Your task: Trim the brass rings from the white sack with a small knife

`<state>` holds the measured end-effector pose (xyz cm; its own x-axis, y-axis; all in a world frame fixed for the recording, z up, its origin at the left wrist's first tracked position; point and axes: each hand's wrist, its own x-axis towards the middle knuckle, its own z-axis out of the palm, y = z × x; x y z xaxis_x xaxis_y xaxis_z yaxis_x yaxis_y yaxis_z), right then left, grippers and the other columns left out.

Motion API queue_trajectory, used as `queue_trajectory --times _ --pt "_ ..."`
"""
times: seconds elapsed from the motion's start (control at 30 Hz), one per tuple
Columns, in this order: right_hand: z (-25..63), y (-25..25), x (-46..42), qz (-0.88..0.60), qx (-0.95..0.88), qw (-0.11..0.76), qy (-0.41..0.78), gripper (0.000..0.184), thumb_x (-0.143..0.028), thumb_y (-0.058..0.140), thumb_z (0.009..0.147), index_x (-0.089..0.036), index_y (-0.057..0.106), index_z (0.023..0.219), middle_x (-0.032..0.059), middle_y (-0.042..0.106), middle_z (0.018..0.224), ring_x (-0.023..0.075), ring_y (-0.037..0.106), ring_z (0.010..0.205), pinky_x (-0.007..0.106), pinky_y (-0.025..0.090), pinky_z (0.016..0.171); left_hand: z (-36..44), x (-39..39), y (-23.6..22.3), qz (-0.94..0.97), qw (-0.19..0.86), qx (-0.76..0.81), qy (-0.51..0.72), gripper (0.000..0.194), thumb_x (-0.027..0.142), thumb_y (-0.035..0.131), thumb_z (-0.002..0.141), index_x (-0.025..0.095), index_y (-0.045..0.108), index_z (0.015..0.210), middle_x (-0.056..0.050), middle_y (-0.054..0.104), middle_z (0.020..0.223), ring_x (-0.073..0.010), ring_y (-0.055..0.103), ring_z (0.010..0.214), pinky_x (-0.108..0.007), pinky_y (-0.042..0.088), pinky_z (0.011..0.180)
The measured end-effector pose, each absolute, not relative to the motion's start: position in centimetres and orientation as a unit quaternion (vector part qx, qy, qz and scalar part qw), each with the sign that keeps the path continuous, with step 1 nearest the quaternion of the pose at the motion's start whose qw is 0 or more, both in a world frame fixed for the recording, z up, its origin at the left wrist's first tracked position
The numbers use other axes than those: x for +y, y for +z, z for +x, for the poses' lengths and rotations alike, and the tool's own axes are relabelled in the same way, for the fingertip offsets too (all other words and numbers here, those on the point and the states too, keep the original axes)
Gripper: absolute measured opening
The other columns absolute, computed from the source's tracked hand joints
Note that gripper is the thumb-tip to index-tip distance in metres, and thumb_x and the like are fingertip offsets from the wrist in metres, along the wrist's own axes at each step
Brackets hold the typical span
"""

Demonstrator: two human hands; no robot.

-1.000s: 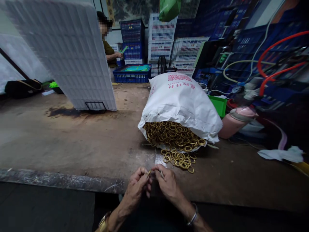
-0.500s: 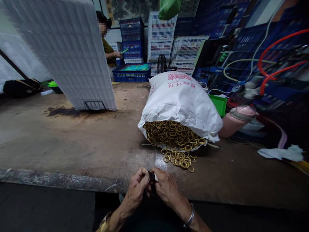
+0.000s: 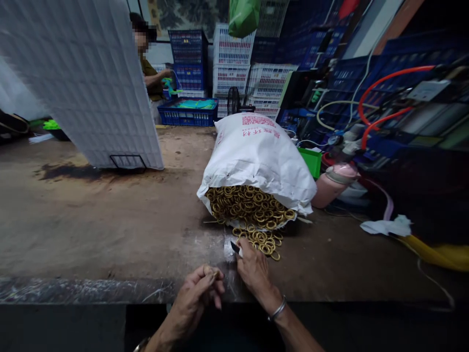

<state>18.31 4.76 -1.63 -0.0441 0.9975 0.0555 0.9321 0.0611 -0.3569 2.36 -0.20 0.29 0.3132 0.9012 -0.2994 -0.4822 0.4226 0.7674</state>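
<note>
A white sack (image 3: 256,156) lies on its side on the worn table (image 3: 110,220), its mouth spilling many brass rings (image 3: 249,208). Several loose rings (image 3: 262,242) lie just in front of it. My right hand (image 3: 252,269) rests on the table at the edge of that pile, pinching a small dark tool (image 3: 236,248). My left hand (image 3: 200,288) hovers at the table's front edge, its fingers pinched on a small brass-coloured piece (image 3: 212,274) that is too tiny to make out well.
A tall white grid panel (image 3: 91,83) stands on the table at left. A pink bottle (image 3: 331,181) and a green box (image 3: 311,160) sit right of the sack, with hoses (image 3: 381,93) beyond. Another person (image 3: 150,78) works by stacked crates (image 3: 230,63) behind.
My hands were together in front of me; now they have parted, the right hand reaching forward to the loose rings with the tool. The view has shifted right.
</note>
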Motion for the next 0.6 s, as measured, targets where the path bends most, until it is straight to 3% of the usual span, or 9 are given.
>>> queue_trajectory --times 0.13,0.27,0.33,0.5,0.6 --pt "19.1 -1.7 5.8 -0.703 -0.698 0.119 0.071 0.028 -0.015 0.047 0.079 -0.018 0.047 0.106 0.0072 0.064 0.091 0.0193 0.060 0.076 0.026 0.031 0.061 2.2 0.1 0.0 0.223 0.771 0.374 0.465 0.018 0.030 0.061 0.072 0.013 0.055 0.069 -0.005 0.059 0.071 -0.0100 0.051 0.056 -0.020 0.041 0.045" --pt "19.2 -1.6 6.4 -0.714 -0.691 0.088 0.068 0.017 -0.021 0.048 0.081 -0.019 0.049 0.098 0.0070 0.064 0.087 0.0205 0.061 0.074 0.027 0.031 0.059 1.8 0.2 -0.5 0.161 0.800 0.350 0.460 0.016 0.028 0.061 0.070 0.017 0.055 0.080 -0.002 0.058 0.069 -0.0101 0.051 0.053 -0.020 0.040 0.044" --pt "19.1 -1.6 6.4 -0.713 -0.691 0.097 0.069 0.013 -0.023 0.048 0.082 -0.019 0.049 0.093 0.0065 0.064 0.085 0.0196 0.061 0.073 0.027 0.030 0.059 1.6 0.3 -0.9 0.129 0.816 0.338 0.450 0.017 0.029 0.060 0.070 0.016 0.056 0.081 -0.001 0.057 0.068 -0.0095 0.051 0.053 -0.020 0.039 0.044" --pt "18.9 -2.0 6.1 -0.693 -0.703 0.126 0.098 0.014 -0.016 0.047 0.079 -0.020 0.050 0.093 0.0029 0.063 0.075 0.0164 0.058 0.066 0.025 0.028 0.057 1.6 0.8 -0.9 0.091 0.816 0.346 0.454 0.026 0.033 0.063 0.069 0.013 0.049 0.058 -0.002 0.055 0.068 -0.0094 0.052 0.056 -0.020 0.039 0.046" --pt "18.1 -2.1 5.8 -0.663 -0.709 0.170 0.172 0.013 -0.017 0.046 0.078 -0.020 0.051 0.090 0.0007 0.060 0.069 0.0145 0.054 0.061 0.023 0.029 0.056 1.9 1.2 -0.5 0.161 0.774 0.395 0.468 0.027 0.035 0.064 0.069 0.014 0.049 0.062 -0.001 0.055 0.065 -0.0089 0.050 0.053 -0.018 0.038 0.042"
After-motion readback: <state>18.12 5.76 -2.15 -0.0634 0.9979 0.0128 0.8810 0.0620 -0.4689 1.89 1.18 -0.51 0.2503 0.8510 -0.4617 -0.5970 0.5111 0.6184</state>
